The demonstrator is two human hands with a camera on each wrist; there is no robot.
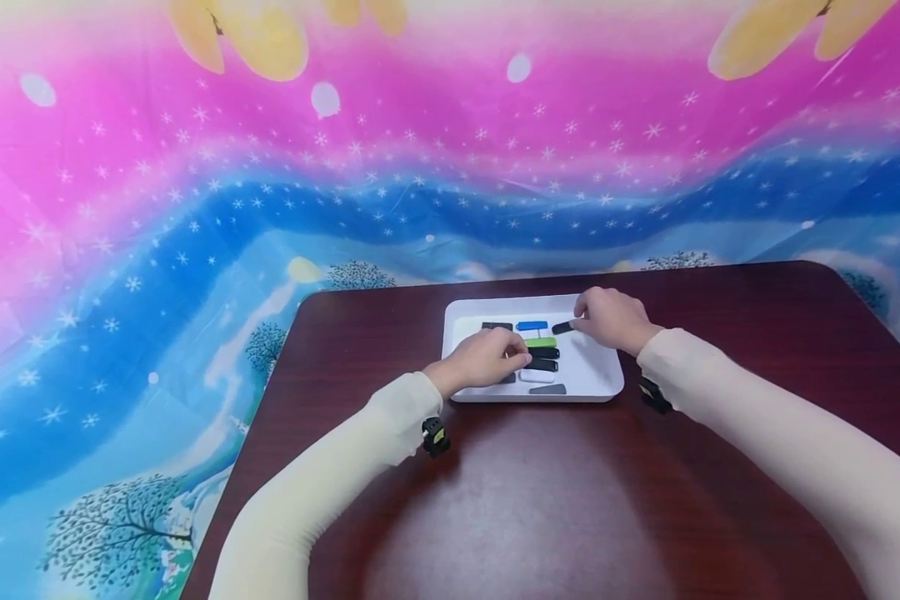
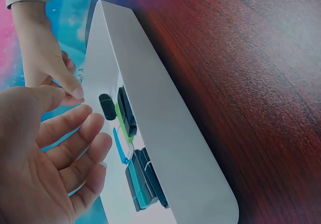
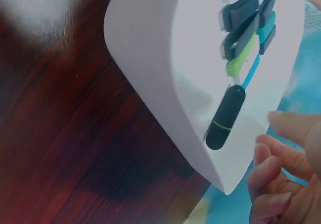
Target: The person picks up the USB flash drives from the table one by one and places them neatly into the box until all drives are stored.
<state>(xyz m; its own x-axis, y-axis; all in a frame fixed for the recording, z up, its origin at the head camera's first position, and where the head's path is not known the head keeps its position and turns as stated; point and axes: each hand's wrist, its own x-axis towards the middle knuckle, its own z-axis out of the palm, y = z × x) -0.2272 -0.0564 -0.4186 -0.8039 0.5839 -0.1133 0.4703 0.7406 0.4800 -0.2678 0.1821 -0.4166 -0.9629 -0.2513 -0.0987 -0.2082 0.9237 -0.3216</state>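
Observation:
Over the left part of a white tray hovers my left hand, its fingers loosely bent with nothing between them. My right hand is at the tray's far right, with thumb and forefinger apart in the right wrist view. Nearest to it lies a black stick with rounded ends and a thin pale line across, like a USB flash drive. Beside that are a blue stick, a light green one and a row of black ones. My left hand hides part of the row.
A white piece and a dark grey flat one lie near the tray's front wall. The tray stands near the back edge of a dark red-brown table. Behind hangs a patterned pink and blue cloth.

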